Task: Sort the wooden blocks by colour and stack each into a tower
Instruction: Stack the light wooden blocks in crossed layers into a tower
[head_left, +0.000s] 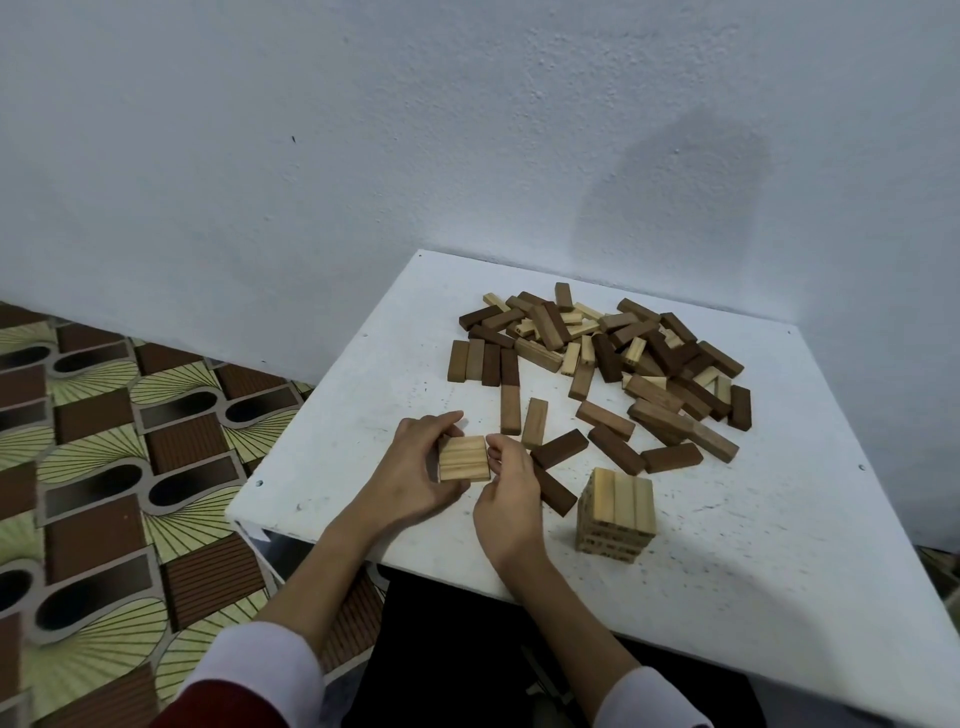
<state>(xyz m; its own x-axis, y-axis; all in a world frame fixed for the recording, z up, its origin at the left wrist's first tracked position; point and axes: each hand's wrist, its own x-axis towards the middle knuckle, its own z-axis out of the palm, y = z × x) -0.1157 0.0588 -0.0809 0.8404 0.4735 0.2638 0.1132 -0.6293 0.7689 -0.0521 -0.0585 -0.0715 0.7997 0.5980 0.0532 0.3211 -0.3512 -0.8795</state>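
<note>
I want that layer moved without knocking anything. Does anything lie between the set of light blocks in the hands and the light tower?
Yes. Between the light blocks and the light tower a dark block lies flat, just beyond the right hand. The left hand grips the other side.

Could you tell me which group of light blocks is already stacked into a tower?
The light tower near the right hand; the set between both hands is one flat layer.

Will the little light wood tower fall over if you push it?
Probably not from a soft nudge: the light tower looks short and about as wide as it is tall, on a flat white table. It may slide instead. A hard shove could shift its layers, since the blocks seem only stacked, not joined.
</note>
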